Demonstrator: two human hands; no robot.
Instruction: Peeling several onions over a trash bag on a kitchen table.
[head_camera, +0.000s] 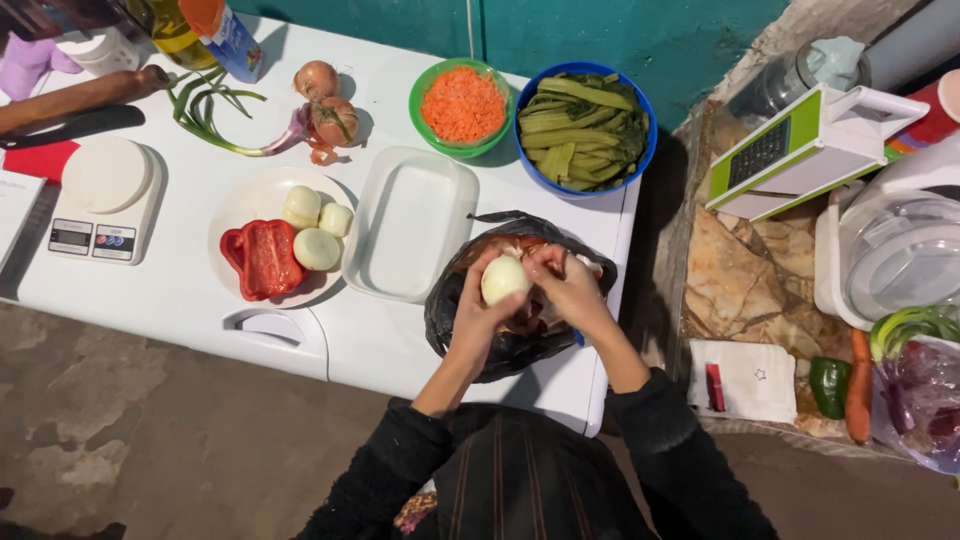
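- At the upper left of the frame, a rolling pin (85, 97) and a dark knife (70, 125) are laid on the white tabletop (180, 290), with a white kitchen scale (105, 200) just below them; the knife lies well apart from both hands, so little danger is judged from it.
- Left of centre, a white plate (232, 215) carries a red pepper half (262, 258) and three peeled onions (318, 248). These round onions are judged able to roll off the shallow rim if the tabletop is jolted.
- Above the plate, two unpeeled onions (327, 105) are seen beside green stalks (205, 110).
- At centre, an empty white dish (410, 222) stands touching the black bag (500, 345).
- The left hand (472, 318) is closed around the peeled onion (504, 279), which is held over the open bag at lower centre of the frame.
- The right hand (572, 290) is curled against the same onion, its fingers pinched at the skin. A wet, smooth onion is judged likely to slip and fall into the peelings.
- The bag sits at the near tabletop edge; it could be tipped to the floor by a downward push.
- At upper centre, a green bowl of grated carrot (462, 105) and a blue bowl of greens (585, 125) stand well clear.
- At upper right, a grater box (800, 150) rests tilted and could slide.
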